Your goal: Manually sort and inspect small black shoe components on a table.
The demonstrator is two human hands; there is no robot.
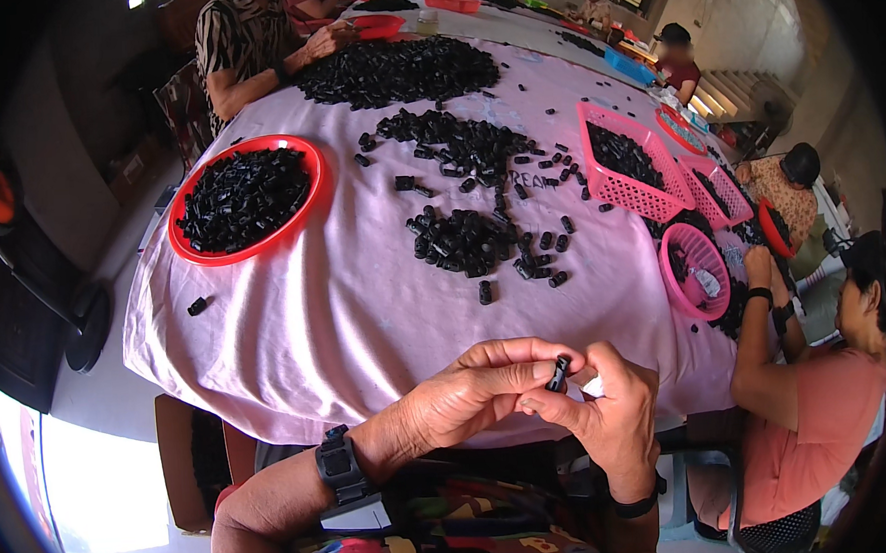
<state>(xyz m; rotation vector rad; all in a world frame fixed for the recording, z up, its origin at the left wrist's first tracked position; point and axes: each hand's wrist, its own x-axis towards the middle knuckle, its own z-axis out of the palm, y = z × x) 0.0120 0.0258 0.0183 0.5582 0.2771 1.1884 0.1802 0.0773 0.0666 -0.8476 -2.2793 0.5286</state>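
Note:
A small black cylindrical part [558, 374] is pinched between the thumb and fingers of my left hand [464, 391], just off the table's near edge. My right hand [616, 418] is closed close against it, thumb at the part's lower end. Something white [593, 387], like a scrap of cloth or paper, shows between the right fingers; most of it is hidden. Beyond my hands, a small heap of similar black parts [461, 241] lies on the pink cloth [355, 311], with a larger scattered heap [461, 140] behind it.
To the left stands a red round tray [247, 255] full of black parts. A pink basket [639, 201] and a round pink basket [672, 285] are on the right. A big pile [397, 72] lies farther back. Co-workers sit around the table, one in a salmon shirt [820, 397] close on my right.

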